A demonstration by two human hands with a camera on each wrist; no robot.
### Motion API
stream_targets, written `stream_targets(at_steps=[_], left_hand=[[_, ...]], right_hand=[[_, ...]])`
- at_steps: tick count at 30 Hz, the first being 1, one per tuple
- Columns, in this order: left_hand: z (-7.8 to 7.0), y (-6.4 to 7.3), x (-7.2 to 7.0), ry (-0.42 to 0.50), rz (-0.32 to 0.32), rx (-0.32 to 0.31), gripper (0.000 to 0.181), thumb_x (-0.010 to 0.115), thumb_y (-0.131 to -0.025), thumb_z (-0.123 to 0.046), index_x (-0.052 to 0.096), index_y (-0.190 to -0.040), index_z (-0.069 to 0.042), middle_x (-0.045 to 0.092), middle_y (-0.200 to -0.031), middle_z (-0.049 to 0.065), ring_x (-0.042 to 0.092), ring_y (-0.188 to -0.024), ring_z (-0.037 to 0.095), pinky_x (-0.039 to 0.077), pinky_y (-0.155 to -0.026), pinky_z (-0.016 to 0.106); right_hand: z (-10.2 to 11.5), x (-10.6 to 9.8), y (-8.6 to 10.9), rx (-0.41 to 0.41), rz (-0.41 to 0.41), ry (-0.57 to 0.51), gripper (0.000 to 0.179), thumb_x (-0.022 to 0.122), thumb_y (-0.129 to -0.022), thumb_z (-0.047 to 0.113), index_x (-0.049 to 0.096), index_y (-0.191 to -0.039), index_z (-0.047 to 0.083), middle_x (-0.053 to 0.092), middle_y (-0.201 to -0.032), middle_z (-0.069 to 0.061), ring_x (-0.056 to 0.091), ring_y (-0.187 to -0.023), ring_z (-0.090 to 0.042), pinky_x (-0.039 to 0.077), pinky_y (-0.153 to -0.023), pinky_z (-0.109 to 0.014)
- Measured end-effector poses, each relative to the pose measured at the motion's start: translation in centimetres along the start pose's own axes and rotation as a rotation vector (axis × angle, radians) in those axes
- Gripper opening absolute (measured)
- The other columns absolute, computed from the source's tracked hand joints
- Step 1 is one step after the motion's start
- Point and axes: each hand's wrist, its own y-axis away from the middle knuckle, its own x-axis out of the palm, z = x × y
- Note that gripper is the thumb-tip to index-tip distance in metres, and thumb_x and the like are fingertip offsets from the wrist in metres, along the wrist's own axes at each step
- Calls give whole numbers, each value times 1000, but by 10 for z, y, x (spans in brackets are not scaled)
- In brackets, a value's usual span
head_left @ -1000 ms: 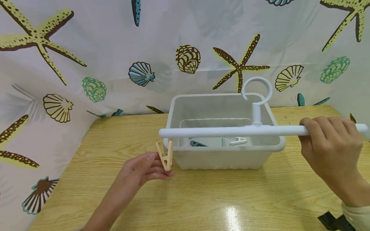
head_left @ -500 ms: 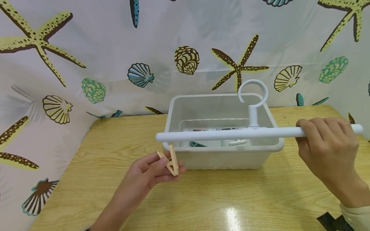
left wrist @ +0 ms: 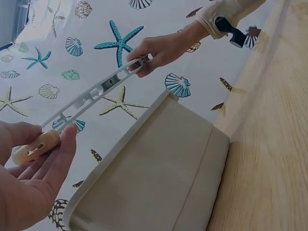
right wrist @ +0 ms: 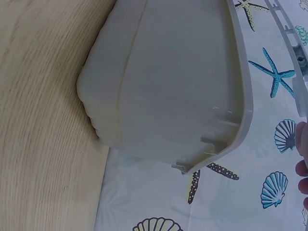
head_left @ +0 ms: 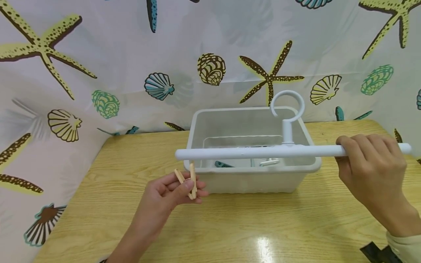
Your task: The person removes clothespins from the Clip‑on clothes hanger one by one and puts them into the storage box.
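Observation:
My left hand (head_left: 164,193) pinches a pale tan clothespin (head_left: 193,182) between thumb and fingers, its two legs pointing up just below the left end of a white hanger (head_left: 230,152). In the left wrist view the clothespin (left wrist: 36,148) lies close to the hanger's end; whether they touch I cannot tell. Curled round the hanger's bar near its right end, my right hand (head_left: 375,179) holds it level, with the round hook on top. Behind and below the bar stands a whitish plastic bin (head_left: 253,180), partly hidden by it.
Inside the bin lie a dark green clothespin (head_left: 223,164), a white clothespin (head_left: 269,162) and some darker pieces half hidden by the bar. The bin rests on a wood-grain table (head_left: 138,153). A cloth printed with shells and starfish (head_left: 158,47) hangs behind and at the sides.
The clothespin has turned in my left hand, and the thumb now lies across it. The hanger has shifted slightly left and its left end has dipped a little.

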Motion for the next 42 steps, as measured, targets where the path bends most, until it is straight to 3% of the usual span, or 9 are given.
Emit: stream_targets(at_steps=[4, 8, 13, 17, 20, 27, 30, 35, 42], left_hand=[[-6, 1, -2, -132, -51, -3, 34, 62, -95, -12, 55, -116, 14, 71, -96, 16, 71, -83, 29, 55, -76, 43], [-10, 4, -3, -267, -102, 10, 27, 67, -92, -12, 61, -108, 8, 72, -86, 13, 71, -72, 26, 57, -68, 40], [-13, 6, -3, -491, -157, 120, 10, 71, -88, -8, 68, -93, 0, 72, -72, 6, 69, -59, 17, 56, -59, 32], [-15, 9, -1, -646, -207, 174, 6, 73, -86, -10, 71, -89, -5, 70, -67, -2, 66, -54, 7, 54, -54, 25], [-16, 10, 0, -764, -239, 251, 5, 74, -85, -11, 71, -86, -9, 69, -64, -8, 63, -52, 1, 51, -51, 20], [-18, 10, 3, -1024, -311, 442, 17, 78, -77, -4, 63, -70, -11, 67, -58, -7, 58, -49, -7, 46, -48, 13], [-19, 9, 6, -1129, -342, 501, 27, 77, -74, -1, 56, -63, -12, 60, -53, -9, 48, -45, -9, 40, -44, 11], [-21, 8, 13, -1283, -395, 536, 33, 75, -75, -1, 47, -62, -11, 38, -48, -10, 30, -43, -3, 28, -38, 14], [-19, 3, 15, -1427, -436, 589, 24, 73, -75, 1, 50, -68, -3, 36, -46, -5, 30, -38, 4, 23, -35, 20]], right_hand=[[2, -2, -1, -5, 34, -20, 5, 58, -81, -4, 60, -85, -6, 60, -70, -20, 54, -63, -44, 40, -61, -54], [3, -3, -3, -19, 57, -31, 5, 59, -80, -6, 58, -85, -6, 59, -70, -21, 54, -63, -44, 39, -61, -54], [3, -1, -4, -22, 39, -13, 5, 58, -80, -9, 57, -83, -5, 58, -70, -21, 53, -63, -44, 38, -61, -54], [3, 0, -3, -32, 52, -10, 5, 57, -80, -9, 56, -83, -5, 57, -70, -21, 53, -63, -44, 39, -61, -54], [4, 0, -2, -34, 69, -7, 4, 56, -81, -9, 55, -83, -5, 55, -70, -20, 52, -62, -44, 39, -61, -54], [5, -1, 1, -33, 146, 7, 4, 57, -84, -6, 54, -85, -5, 54, -73, -21, 51, -66, -45, 39, -63, -54], [6, 0, 2, -30, 175, 9, 7, 58, -82, -7, 53, -86, -5, 53, -74, -21, 51, -67, -45, 39, -64, -55], [8, 2, 1, -22, 175, 10, 8, 58, -81, -10, 53, -86, -6, 53, -73, -21, 51, -67, -45, 38, -63, -54], [16, 8, -5, -9, 129, 15, 6, 55, -82, -10, 53, -82, -5, 51, -71, -21, 50, -64, -44, 38, -61, -54]])
